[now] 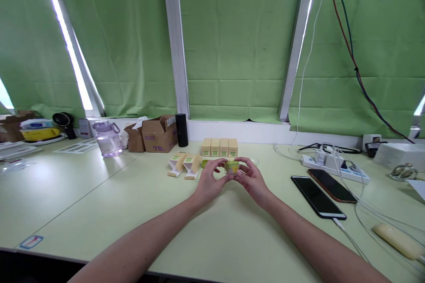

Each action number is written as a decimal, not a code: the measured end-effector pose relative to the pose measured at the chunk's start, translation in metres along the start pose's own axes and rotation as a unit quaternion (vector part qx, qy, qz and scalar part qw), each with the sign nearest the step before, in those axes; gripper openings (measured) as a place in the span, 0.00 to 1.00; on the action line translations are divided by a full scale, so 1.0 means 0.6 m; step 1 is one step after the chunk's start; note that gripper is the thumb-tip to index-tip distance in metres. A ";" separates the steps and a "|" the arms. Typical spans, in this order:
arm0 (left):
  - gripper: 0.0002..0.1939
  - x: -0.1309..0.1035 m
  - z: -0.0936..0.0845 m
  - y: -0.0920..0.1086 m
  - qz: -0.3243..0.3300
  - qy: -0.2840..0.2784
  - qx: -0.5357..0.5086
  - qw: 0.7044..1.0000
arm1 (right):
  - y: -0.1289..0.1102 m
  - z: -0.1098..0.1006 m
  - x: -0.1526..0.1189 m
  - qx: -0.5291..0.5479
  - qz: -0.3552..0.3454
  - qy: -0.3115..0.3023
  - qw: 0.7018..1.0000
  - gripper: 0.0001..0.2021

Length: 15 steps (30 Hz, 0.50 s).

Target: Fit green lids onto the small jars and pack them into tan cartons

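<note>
Between my two hands is a small clear-and-green container [231,167] with something yellow on or in it, held just over the table [212,230]. My left hand [212,179] grips it from the left with thumb and fingers. On the other side, my right hand [251,178] pinches it. Several small tan boxes [219,147] stand in a row behind it. Two opened tan boxes [184,164] lie to the left. A small green piece [204,164] is beside my left fingers, and a clear round item [255,161] sits behind my right hand.
Cardboard boxes [159,134], a black cylinder [181,129] and a purple bottle [108,139] stand at the back left. On the right are two phones [319,196], a power strip [335,168], loose cables and a cream oblong object [397,240].
</note>
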<state>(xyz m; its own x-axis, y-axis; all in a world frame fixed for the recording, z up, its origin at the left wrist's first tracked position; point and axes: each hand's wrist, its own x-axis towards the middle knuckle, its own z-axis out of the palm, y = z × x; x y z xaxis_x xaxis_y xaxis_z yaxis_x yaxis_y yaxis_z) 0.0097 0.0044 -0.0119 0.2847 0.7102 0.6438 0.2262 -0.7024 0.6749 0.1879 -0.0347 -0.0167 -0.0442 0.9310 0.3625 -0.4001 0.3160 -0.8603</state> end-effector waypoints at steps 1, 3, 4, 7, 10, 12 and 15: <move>0.27 -0.001 0.000 0.000 0.007 0.004 0.002 1.000 | 0.000 0.000 0.000 0.023 0.010 -0.003 1.000 0.23; 0.31 -0.001 0.000 0.001 0.020 0.002 0.002 1.000 | 0.002 -0.002 0.000 0.067 0.030 -0.005 0.997 0.23; 0.31 -0.001 0.000 0.000 0.027 -0.003 -0.001 1.000 | 0.004 -0.005 0.000 0.086 0.040 -0.004 0.995 0.22; 0.28 -0.002 0.000 0.000 0.049 -0.022 -0.015 0.998 | 0.009 -0.015 0.003 0.129 0.057 0.002 0.990 0.19; 0.25 -0.003 0.001 0.002 0.057 -0.031 -0.028 0.997 | 0.014 -0.025 0.007 0.135 0.053 0.009 0.989 0.15; 0.23 -0.004 0.001 0.003 0.049 -0.032 -0.035 0.998 | 0.017 -0.029 0.008 0.120 0.044 0.013 0.992 0.14; 0.19 -0.004 0.001 0.006 0.028 -0.035 -0.046 0.998 | 0.018 -0.030 0.009 0.093 0.033 0.010 0.995 0.15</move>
<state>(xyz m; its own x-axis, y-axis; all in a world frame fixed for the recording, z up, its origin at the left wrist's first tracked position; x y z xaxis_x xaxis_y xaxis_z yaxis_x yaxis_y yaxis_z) 0.0106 -0.0001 -0.0114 0.3602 0.6622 0.6571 0.1218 -0.7317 0.6707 0.1998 -0.0232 -0.0308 -0.0580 0.9527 0.2983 -0.5597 0.2164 -0.8000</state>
